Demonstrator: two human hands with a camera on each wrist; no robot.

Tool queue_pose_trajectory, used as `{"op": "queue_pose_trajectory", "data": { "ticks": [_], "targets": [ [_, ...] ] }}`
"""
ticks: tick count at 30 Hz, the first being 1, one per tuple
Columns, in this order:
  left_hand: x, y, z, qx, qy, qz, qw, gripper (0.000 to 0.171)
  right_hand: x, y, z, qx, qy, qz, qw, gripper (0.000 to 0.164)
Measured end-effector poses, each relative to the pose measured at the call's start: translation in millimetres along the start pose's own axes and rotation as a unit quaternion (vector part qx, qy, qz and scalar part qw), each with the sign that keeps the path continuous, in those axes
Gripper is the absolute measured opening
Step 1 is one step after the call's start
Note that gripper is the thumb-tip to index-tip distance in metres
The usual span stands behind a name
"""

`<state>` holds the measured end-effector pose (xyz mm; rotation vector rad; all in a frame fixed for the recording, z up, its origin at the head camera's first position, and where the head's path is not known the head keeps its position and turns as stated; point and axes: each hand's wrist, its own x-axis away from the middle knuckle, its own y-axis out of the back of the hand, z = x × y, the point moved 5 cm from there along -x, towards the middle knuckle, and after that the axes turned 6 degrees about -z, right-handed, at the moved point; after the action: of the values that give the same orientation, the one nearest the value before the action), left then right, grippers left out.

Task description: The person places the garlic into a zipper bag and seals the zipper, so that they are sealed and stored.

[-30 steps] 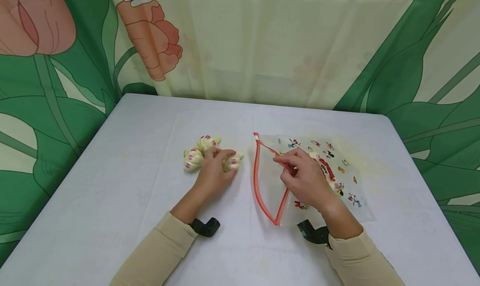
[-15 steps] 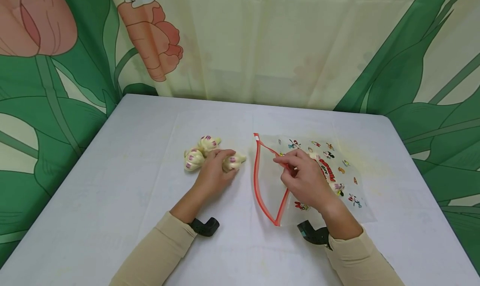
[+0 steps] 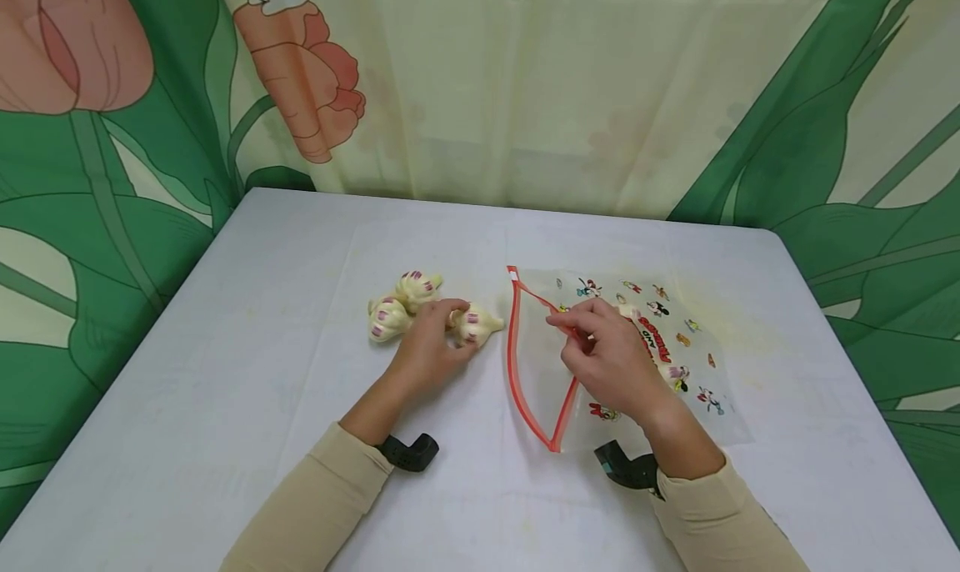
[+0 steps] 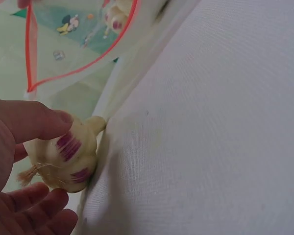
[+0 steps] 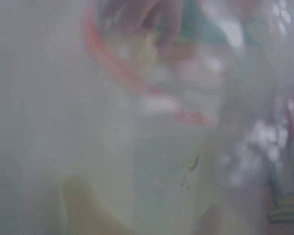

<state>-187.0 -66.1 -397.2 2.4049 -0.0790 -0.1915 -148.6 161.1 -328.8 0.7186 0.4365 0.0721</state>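
On the white table my left hand (image 3: 429, 343) has thumb and fingers around a garlic bulb (image 3: 476, 325), whose stem points right, toward the bag. In the left wrist view the thumb touches the purple-streaked garlic bulb (image 4: 66, 154), and other fingers curl close beneath its rooty end. My right hand (image 3: 611, 351) pinches the red-edged rim of a clear zip bag (image 3: 540, 372) printed with cartoon figures, keeping its mouth parted toward the left. Pale garlic bulbs show partly through the bag. The right wrist view is blurred by plastic.
Two more garlic bulbs, one nearer (image 3: 387, 319) and one farther (image 3: 417, 288), lie left of my left hand. The white table (image 3: 300, 247) ends at a hanging cloth backdrop (image 3: 562, 97) printed with plants.
The garlic bulb at my left hand has shifted slightly right, its stem now close to the bag's red rim. The left hand has barely moved; the right hand and bag stay put.
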Motion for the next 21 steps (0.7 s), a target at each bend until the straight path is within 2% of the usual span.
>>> {"op": "queue_pose_trajectory", "data": {
  "ticks": [7, 11, 21],
  "targets": [
    [-2.6, -7.1, 0.2, 0.003, 0.006, 0.009, 0.9999, 0.072, 0.8, 0.0, -0.8, 0.002, -0.002, -0.002, 1.000, 0.031],
    [-3.2, -9.5, -1.1, 0.000, 0.004, 0.014, 0.9999, 0.068, 1.0, -0.2, -1.2, 0.002, -0.003, -0.003, 1.000, 0.031],
    [-2.1, -7.7, -3.5, -0.030, -0.004, 0.001, 0.9995, 0.055, 0.1, 0.8, -0.7, -0.001, -0.006, 0.000, 1.000, 0.031]
  ]
}}
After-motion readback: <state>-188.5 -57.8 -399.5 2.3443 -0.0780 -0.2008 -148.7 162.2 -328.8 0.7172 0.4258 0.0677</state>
